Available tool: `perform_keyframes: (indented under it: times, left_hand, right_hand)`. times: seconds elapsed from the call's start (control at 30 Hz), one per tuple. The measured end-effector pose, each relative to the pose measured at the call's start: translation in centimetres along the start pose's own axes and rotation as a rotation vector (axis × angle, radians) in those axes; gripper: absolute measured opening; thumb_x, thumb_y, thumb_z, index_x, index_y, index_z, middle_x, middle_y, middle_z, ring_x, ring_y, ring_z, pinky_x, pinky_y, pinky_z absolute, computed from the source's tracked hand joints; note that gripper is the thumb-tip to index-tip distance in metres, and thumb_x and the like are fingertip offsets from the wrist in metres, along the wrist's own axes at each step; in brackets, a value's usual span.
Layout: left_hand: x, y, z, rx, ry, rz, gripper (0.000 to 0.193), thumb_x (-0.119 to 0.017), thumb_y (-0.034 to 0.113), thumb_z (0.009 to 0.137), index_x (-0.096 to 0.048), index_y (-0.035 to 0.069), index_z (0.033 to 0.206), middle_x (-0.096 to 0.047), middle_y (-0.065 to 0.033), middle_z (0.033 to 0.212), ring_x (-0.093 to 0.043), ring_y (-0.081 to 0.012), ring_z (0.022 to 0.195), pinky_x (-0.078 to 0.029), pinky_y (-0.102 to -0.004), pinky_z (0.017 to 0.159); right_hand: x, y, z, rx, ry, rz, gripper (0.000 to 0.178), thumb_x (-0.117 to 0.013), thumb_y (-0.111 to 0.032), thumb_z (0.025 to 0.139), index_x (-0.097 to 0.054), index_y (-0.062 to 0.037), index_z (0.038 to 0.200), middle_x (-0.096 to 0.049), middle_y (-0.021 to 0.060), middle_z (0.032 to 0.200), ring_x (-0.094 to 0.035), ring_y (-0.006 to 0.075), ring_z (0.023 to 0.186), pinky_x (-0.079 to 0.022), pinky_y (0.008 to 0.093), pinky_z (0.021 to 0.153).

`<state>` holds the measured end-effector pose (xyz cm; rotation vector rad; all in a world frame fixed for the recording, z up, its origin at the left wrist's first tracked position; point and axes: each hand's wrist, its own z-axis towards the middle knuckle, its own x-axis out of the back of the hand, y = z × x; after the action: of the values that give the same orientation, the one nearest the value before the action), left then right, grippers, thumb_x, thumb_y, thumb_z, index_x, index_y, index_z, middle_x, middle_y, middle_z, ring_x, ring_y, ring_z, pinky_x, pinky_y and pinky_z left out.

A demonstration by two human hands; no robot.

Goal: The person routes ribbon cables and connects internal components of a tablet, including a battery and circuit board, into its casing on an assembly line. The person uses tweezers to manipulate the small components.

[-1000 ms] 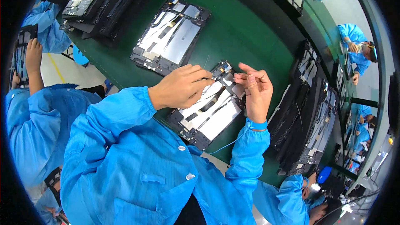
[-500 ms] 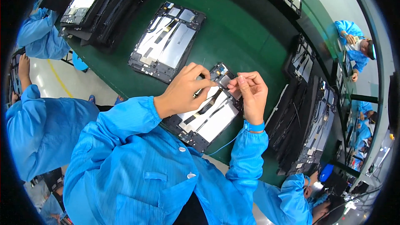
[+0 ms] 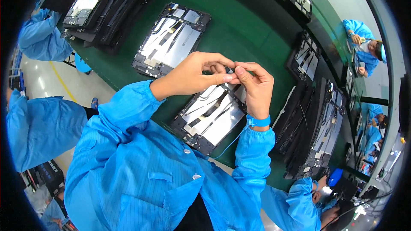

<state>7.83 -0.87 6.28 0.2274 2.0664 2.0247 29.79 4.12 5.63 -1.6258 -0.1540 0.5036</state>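
An opened tablet (image 3: pixel 219 124) with silvery panels, dark strips and a black frame lies in front of me on the green table. Over its far end, my left hand (image 3: pixel 192 75) and my right hand (image 3: pixel 258 90) meet, thumbs and fingers pinched together at the tips. Whatever is between the fingertips, if anything, is too small or hidden to make out. The hands cover the tablet's far edge. A blue wrist strap (image 3: pixel 259 122) with a thin cord circles my right wrist. Just beyond my left hand lies a second opened tablet (image 3: pixel 177 45).
Stacks of similar tablets stand at the far left (image 3: pixel 96 4) and to the right (image 3: pixel 327 124). More units lie at the far right, such as a tablet (image 3: pixel 307 55). Co-workers in blue coats sit on both sides, one near sleeve (image 3: pixel 291 201) at the lower right.
My left hand has moved right and slightly away from me, and its fingertips now meet those of my right hand. The right hand has shifted only a little.
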Motion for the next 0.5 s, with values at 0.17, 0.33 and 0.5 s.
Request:
perform_keyframes:
  times: [0.17, 0.33, 0.5]
  left_hand:
    - [0.9, 0.0, 0.1, -0.058, 0.057, 0.395, 0.017, -0.079, 0.014, 0.101, -0.082, -0.002, 0.108, -0.079, -0.0103, 0.087, -0.073, -0.0146, 0.082, -0.057, -0.0367, 0.072]
    - [1.6, 0.0, 0.0, -0.064, 0.036, 0.548, 0.015, -0.077, 0.01, 0.1, -0.082, -0.002, 0.107, -0.074, -0.0169, 0.09, -0.072, -0.0297, 0.078, -0.055, -0.0415, 0.07]
    - [1.7, 0.0, -0.4, -0.157, 0.034, 0.671, 0.012, -0.076, 0.006, 0.097, -0.081, -0.002, 0.105, -0.071, -0.0164, 0.093, -0.069, -0.0364, 0.087, -0.056, -0.0444, 0.076]
  right_hand:
    - [0.1, 0.1, -0.5, -0.039, -0.008, -0.252, 0.019, -0.086, -0.003, 0.097, -0.083, 0.0025, 0.115, -0.077, 0.0079, 0.108, -0.07, 0.0094, 0.087, -0.056, 0.0237, 0.075]
    - [1.0, 0.3, -2.5, -0.103, 0.07, -0.281, 0.037, -0.08, 0.001, 0.099, -0.074, 0.0013, 0.135, -0.073, 0.0046, 0.108, -0.066, 0.007, 0.089, -0.056, 0.0226, 0.076]
    - [2.9, 1.8, -4.7, -0.032, 0.189, -0.23, 0.036, -0.073, 0.002, 0.103, -0.067, 0.0033, 0.139, -0.072, 0.0049, 0.11, -0.066, 0.0062, 0.089, -0.054, 0.0214, 0.074]
